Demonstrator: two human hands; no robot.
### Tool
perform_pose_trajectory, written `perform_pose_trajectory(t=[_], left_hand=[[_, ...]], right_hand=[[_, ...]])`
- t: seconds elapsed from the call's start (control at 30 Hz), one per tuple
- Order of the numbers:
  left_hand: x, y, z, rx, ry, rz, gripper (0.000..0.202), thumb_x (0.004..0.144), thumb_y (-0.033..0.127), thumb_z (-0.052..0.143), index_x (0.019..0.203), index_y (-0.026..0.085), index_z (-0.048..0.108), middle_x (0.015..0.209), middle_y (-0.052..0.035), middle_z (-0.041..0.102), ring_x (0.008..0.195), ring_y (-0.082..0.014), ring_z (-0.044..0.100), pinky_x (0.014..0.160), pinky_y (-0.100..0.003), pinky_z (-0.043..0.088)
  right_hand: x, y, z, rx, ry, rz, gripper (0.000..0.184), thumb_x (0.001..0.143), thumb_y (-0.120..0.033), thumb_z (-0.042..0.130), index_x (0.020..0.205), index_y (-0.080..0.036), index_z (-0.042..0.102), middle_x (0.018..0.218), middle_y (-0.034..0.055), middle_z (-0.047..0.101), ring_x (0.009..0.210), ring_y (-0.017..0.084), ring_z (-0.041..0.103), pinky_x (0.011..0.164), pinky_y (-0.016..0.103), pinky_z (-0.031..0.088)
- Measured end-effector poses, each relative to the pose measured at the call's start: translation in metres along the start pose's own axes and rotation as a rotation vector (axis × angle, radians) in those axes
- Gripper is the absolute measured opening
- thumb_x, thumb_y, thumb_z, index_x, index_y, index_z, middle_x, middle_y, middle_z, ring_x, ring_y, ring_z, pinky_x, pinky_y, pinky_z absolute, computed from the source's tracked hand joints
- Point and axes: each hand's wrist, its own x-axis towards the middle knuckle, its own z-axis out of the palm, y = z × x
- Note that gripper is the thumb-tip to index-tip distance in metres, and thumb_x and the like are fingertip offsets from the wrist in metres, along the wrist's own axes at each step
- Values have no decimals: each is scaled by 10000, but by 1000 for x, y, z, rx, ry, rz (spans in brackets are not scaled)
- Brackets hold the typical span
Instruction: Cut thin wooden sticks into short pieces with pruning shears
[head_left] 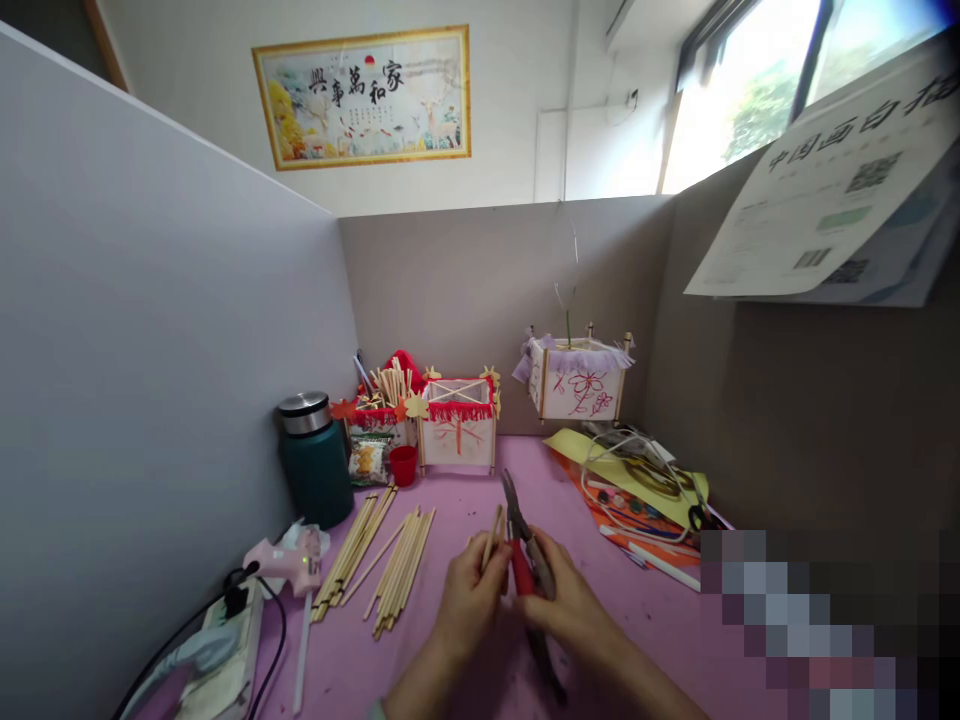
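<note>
My left hand (469, 595) is closed around short pale wooden sticks (492, 537), whose upper ends poke out above the fingers. In my right hand (576, 600) is a pair of pliers (520, 568) with a red grip, its dark jaws pointing up and away from me. The jaws stand just right of the stick ends; whether they touch cannot be made out. Below both hands a dark, long shape (546, 665) shows, too unclear to name. Left of my hands lie a loose pile of wooden sticks (405, 575) and a longer banded bundle (358, 550).
A pink glue gun (289, 562) and power strip (225, 660) lie at left, near a teal bottle (316, 470). Behind stand a red-trimmed lantern (457, 440), a red cup (403, 466) and a purple-fringed lantern (581, 385). Coloured sheets (585, 455) and cords lie right.
</note>
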Motion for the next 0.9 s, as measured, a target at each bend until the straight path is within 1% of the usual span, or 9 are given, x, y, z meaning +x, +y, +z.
perform_pose_trajectory(t=[0.17,0.23,0.4,0.5,0.53,0.6,0.63,0.77,0.9], left_hand=[[8,-1,-14,-192,36,-175,406,809,562,498,872,162,536,432,89,367,385,-66,257,395,-204,168],[10,-1,-19,-246,56,-211,403,803,554,514,880,160,540,450,82,389,393,-63,275,395,-195,183],[14,6,-37,-240,88,-212,381,819,552,471,889,181,520,517,67,431,415,-80,367,421,-196,276],[24,15,-67,183,198,-220,373,860,521,372,923,189,530,622,21,520,463,-117,465,459,-227,337],[28,17,-79,465,283,-228,342,874,458,366,934,177,553,682,-17,574,529,-140,522,496,-239,358],[35,20,-101,1032,302,-298,265,834,322,463,1001,158,587,893,-108,653,786,-219,614,642,-284,408],[37,19,-110,1138,306,-337,252,806,264,496,989,132,609,953,-158,658,874,-270,614,688,-317,409],[38,8,-124,1258,293,-457,214,729,75,488,844,70,668,978,-274,653,936,-387,611,716,-400,405],[36,1,-125,1276,325,-483,246,718,45,472,857,73,673,980,-279,656,946,-387,614,699,-391,411]], right_hand=[[1,-8,-17,398,88,111,556,557,-184,553,1113,-194,553,927,24,604,778,176,567,594,245,441],[2,-10,-25,540,116,144,455,552,-179,551,1005,-187,592,855,16,603,705,150,554,559,232,431],[6,-9,-35,903,9,205,375,565,-204,526,931,-194,608,831,36,631,673,165,571,563,272,462],[9,-4,-38,823,18,163,340,617,-253,511,933,-188,616,835,69,648,713,202,598,597,319,486],[10,-2,-39,772,24,145,338,634,-273,495,936,-186,617,845,80,650,729,214,605,612,336,492],[11,2,-41,676,16,120,356,660,-309,452,949,-183,616,883,97,649,765,230,612,648,363,497],[11,4,-41,643,6,113,371,668,-320,431,960,-182,613,905,103,647,782,234,614,664,371,497],[11,7,-41,577,-24,88,425,683,-335,399,1021,-172,599,965,116,641,819,239,613,683,371,493],[10,7,-40,552,-38,80,438,677,-352,440,1045,-171,593,986,113,631,809,232,602,664,349,487]])
